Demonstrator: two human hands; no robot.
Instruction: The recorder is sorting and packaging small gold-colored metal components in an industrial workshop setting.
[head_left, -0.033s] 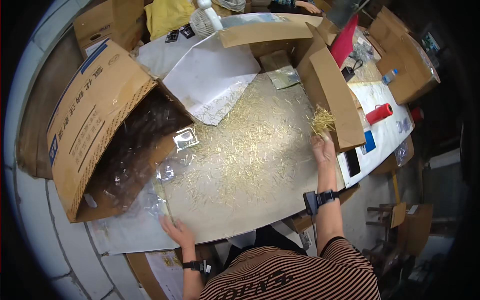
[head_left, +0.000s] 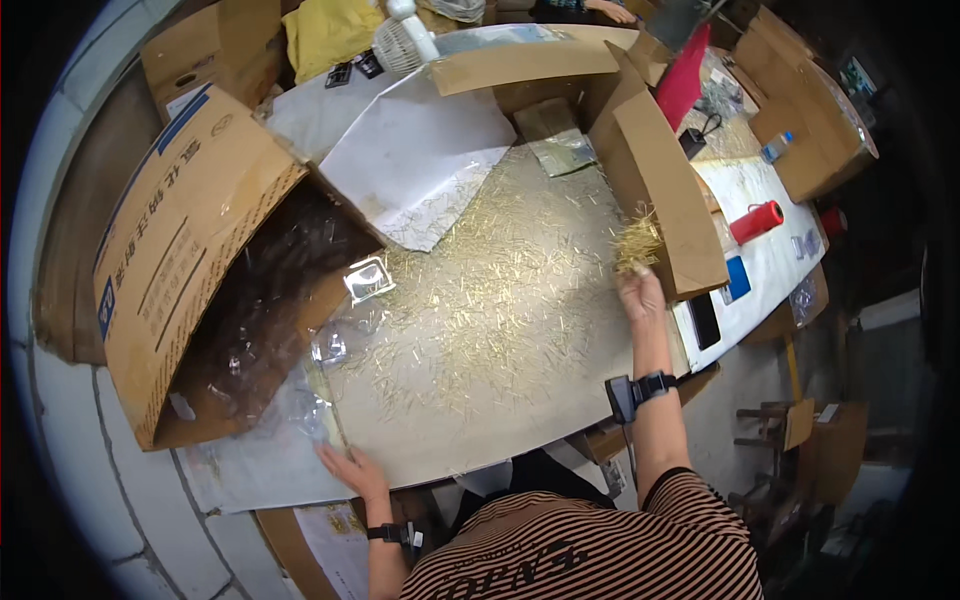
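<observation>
A loose bunch of thin gold-coloured pins (head_left: 636, 240) sticks up from the fingers of my right hand (head_left: 642, 295), which is closed on it beside the right cardboard wall. Many more such pins lie scattered over the pale tabletop (head_left: 480, 435). At the table's near left, my left hand (head_left: 356, 474) has its fingers stretched out and holds nothing. Just ahead of it are clear plastic pieces (head_left: 308, 410). A clear plastic tray (head_left: 369, 280) with a shiny edge lies near the mouth of the big carton.
A large carton (head_left: 200, 210) lies on its side at left, clear plastic pieces inside. Cardboard walls (head_left: 668, 190) and a white sheet (head_left: 415, 160) border the pins. To the right are a red bottle (head_left: 757, 222) and a phone (head_left: 704, 320). A fan (head_left: 400, 45) stands behind.
My right hand and its bunch of pins have shifted slightly left and nearer to me. My left hand sits slightly lower, its fingers still stretched.
</observation>
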